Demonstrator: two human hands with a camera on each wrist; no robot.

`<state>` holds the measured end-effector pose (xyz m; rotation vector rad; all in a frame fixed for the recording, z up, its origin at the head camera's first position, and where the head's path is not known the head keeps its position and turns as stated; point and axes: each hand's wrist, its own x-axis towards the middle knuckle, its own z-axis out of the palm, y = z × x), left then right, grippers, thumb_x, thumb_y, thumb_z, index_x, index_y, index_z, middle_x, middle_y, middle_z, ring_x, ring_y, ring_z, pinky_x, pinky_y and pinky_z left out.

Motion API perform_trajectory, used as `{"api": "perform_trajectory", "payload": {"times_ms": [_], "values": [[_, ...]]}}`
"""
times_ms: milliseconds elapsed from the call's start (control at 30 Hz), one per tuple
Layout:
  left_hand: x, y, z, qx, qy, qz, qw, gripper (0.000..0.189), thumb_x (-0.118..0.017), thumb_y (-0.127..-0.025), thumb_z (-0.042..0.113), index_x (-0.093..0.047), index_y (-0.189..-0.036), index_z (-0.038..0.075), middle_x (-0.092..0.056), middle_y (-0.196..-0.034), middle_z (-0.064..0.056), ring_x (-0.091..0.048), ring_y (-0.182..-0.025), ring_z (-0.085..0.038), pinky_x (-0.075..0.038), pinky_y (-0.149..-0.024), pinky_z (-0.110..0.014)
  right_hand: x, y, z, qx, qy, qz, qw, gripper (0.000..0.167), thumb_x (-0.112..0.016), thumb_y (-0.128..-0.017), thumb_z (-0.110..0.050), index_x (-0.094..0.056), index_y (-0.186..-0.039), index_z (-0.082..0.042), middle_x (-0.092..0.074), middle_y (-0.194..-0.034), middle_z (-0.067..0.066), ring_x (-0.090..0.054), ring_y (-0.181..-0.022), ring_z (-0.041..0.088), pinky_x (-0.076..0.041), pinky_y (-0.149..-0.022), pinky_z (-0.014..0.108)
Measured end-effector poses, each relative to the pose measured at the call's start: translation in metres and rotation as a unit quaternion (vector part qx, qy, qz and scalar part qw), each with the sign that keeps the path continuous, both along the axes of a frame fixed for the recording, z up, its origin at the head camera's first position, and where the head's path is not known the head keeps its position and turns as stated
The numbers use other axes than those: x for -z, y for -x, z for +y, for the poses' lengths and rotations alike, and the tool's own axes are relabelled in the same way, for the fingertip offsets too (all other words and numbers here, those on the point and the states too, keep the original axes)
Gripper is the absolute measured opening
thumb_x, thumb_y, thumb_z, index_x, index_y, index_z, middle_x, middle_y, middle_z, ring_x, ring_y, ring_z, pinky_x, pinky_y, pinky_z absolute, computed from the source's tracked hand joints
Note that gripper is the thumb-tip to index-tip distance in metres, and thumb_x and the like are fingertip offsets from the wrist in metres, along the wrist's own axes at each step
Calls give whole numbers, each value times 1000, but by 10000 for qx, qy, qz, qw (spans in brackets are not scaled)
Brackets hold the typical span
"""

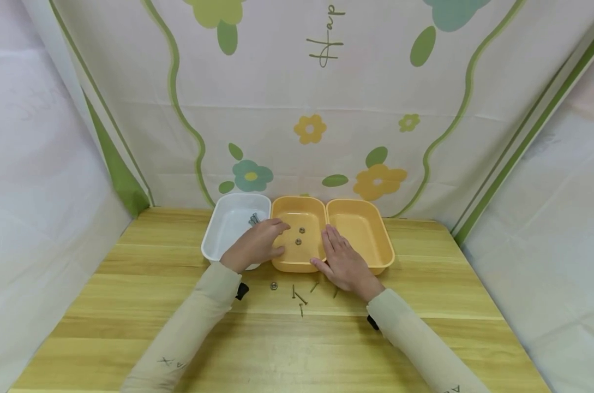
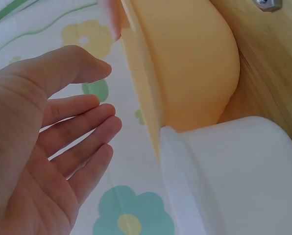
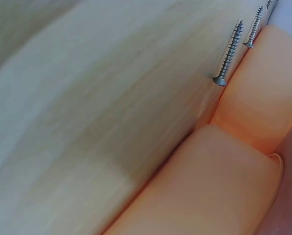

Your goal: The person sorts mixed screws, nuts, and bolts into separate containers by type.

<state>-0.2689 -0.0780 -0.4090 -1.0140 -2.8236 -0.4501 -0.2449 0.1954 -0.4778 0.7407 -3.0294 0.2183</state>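
Note:
My left hand (image 1: 255, 245) hovers over the seam between the white tray (image 1: 228, 221) and the middle orange tray (image 1: 299, 266), thumb apart from loosely bent fingers. Nothing lies in its grasp in the left wrist view. My right hand (image 1: 345, 266), fingers extended, is over the adjoining rims of the middle tray and the right orange tray (image 1: 363, 232). Two metal nuts, a far nut (image 1: 302, 230) and a near nut (image 1: 298, 242), lie inside the middle tray. Several bolts (image 1: 254, 219) are in the white tray, partly hidden by my left hand.
In front of the trays, a loose nut (image 1: 274, 286) and several screws (image 1: 301, 298) lie on the wooden table (image 1: 297, 355). One screw (image 3: 228, 54) shows close to the orange trays in the right wrist view. A flower-patterned cloth (image 1: 277, 82) rises behind the trays.

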Motion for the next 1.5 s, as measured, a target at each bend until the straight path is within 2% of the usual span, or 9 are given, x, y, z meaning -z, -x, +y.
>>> {"api": "perform_trajectory", "payload": {"times_ms": [367,600,767,1000,1200,1400,1500], "values": [[-4,-26,-18,293,50,-68,9995,50,-80,-91,15,-66,-137,-2,-66,-143,-21,-65,-131,-37,-57,-108,-48,3,0,1,-48,31,88,9999,89,-27,-110,-63,-10,-167,3,-8,-177,22,-7,-167,34,-22,-134,51],[-3,-41,-25,377,195,-288,9987,49,-80,-90,12,-67,-135,-1,-70,-136,-18,-72,-118,-31,-63,-97,-41,3,0,1,-56,57,66,9999,89,-29,-111,-62,-11,-167,4,-4,-177,22,-7,-166,34,-21,-135,51],[1,-50,-29,555,151,-327,9978,47,-80,-88,11,-68,-132,-3,-73,-130,-16,-72,-116,-30,-62,-98,-41,1,0,1,-43,46,42,10000,89,-29,-111,-62,-10,-167,4,-5,-177,22,-6,-166,34,-20,-135,51],[10,-58,-33,525,86,-519,9972,45,-80,-91,14,-69,-131,-2,-72,-132,-16,-72,-119,-31,-62,-100,-43,0,0,-1,-28,-3,4,10000,89,-28,-111,-62,-10,-167,4,-5,-177,23,-5,-166,34,-20,-135,51],[16,-64,-35,634,-49,-239,9977,41,-80,-92,15,-71,-128,-1,-75,-127,-13,-73,-113,-27,-63,-95,-40,0,0,-1,-37,32,-4,10000,89,-29,-110,-62,-9,-167,4,-5,-177,23,-5,-167,35,-20,-135,52],[23,-66,-34,684,-209,-599,9956,44,-80,-91,11,-70,-132,1,-74,-131,-12,-71,-118,-27,-61,-100,-43,-1,0,-1,-31,70,8,10000,89,-31,-111,-61,-11,-167,5,-4,-177,22,-5,-167,34,-20,-135,51],[28,-66,-31,634,-93,-707,9954,42,-80,-90,11,-71,-130,2,-74,-131,-10,-71,-117,-25,-61,-100,-42,-1,0,-1,-42,74,-2,10000,89,-30,-111,-62,-11,-167,5,-4,-177,22,-5,-167,34,-20,-135,52]]}}
